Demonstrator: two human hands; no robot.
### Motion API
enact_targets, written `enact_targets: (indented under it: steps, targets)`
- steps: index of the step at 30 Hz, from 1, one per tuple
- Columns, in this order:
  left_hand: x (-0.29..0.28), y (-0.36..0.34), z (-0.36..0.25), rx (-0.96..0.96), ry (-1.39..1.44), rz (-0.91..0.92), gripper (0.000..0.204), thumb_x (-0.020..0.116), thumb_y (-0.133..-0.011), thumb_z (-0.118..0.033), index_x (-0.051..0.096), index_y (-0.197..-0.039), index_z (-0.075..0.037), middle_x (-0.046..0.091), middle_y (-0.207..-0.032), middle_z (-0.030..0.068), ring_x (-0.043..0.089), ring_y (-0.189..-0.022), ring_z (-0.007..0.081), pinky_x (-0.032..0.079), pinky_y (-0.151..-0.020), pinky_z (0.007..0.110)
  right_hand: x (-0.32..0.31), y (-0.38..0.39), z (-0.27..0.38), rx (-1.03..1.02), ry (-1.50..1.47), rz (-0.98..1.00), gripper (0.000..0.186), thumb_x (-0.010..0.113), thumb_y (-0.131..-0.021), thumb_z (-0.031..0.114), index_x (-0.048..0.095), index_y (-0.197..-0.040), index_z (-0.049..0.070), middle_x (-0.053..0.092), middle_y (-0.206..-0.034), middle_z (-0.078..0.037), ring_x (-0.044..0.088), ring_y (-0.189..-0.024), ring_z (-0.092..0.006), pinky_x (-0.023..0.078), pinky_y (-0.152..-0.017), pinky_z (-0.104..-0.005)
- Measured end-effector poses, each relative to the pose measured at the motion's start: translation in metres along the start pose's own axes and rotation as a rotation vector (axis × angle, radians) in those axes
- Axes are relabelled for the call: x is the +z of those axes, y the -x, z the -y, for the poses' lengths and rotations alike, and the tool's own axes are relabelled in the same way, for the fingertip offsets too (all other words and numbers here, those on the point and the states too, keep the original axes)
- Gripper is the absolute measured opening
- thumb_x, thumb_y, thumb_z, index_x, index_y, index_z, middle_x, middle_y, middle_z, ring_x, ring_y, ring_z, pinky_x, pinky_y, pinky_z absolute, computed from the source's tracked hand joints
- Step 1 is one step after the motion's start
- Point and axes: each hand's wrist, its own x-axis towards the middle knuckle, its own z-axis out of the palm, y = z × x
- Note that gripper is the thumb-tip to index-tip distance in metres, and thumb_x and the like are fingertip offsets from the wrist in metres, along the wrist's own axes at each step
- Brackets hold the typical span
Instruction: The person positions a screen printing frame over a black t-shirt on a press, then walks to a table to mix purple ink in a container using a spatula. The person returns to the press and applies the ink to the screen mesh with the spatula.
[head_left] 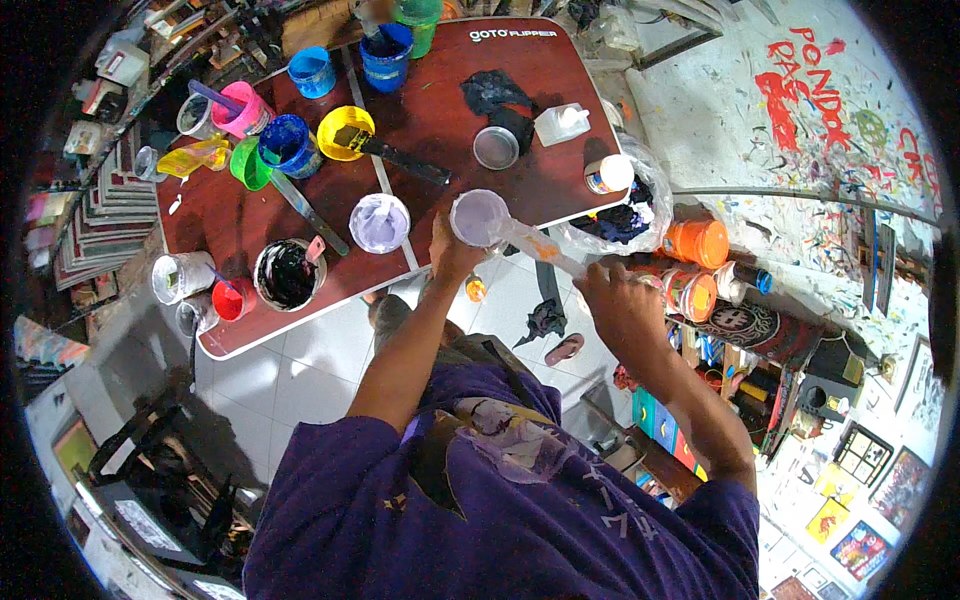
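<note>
In the head view, the left hand (452, 250) is wrapped around a cup of pale lilac paint (478, 216) held over the near edge of the brown table (430, 110), while the right hand (615, 297), at about four o'clock from the cup, is closed around the handle of a stir stick (535, 245) whose tip sits in the paint. At nine o'clock from the cup stands a second lilac cup (379, 222), with a black-paint tub (288, 274) further toward eight o'clock. Judging by the even colour in the held cup, the mixing looks well along, though the stick is not yet out and the cup not yet set down.
</note>
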Motion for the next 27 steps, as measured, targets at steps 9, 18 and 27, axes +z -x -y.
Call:
enact_targets:
  steps: [9, 18, 27]
  targets:
    - [-0.024, -0.014, -0.007, 0.637, -0.217, 0.055, 0.089, 0.093, -0.056, -0.035, 0.053, -0.132, -0.011, 0.053, -0.140, 0.0145, 0.046, -0.136, 0.0353, 0.031, -0.119, 0.053, 0.028, -0.043, -0.019, -0.136, 0.182, -0.121, 0.022, 0.055, -0.102, 0.031, 0.058, -0.096, 0.010, 0.062, -0.081, -0.006, 0.069, -0.064, -0.0218, 0.053, -0.054, -0.0383]
    - [-0.074, 0.007, -0.076, 1.043, -0.315, -0.024, 0.085, 0.088, -0.057, -0.025, 0.055, -0.135, -0.017, 0.056, -0.138, 0.0056, 0.050, -0.133, 0.0311, 0.021, -0.119, 0.068, 0.016, 0.003, -0.048, -0.060, -0.131, 0.295, 0.040, 0.043, -0.107, 0.032, 0.066, -0.097, 0.001, 0.070, -0.084, -0.024, 0.073, -0.084, -0.0366, 0.056, -0.069, -0.0477]
    - [-0.139, 0.015, -0.140, 1.192, -0.209, -0.187, 0.073, 0.086, -0.063, -0.022, 0.058, -0.131, -0.013, 0.057, -0.137, 0.0087, 0.049, -0.132, 0.0342, 0.031, -0.111, 0.064, -0.049, 0.020, -0.020, 0.269, -1.354, 1.025, 0.048, 0.039, -0.109, 0.047, 0.048, -0.080, 0.009, 0.034, -0.054, 0.003, 0.034, -0.043, -0.0080, 0.026, -0.035, -0.0291]
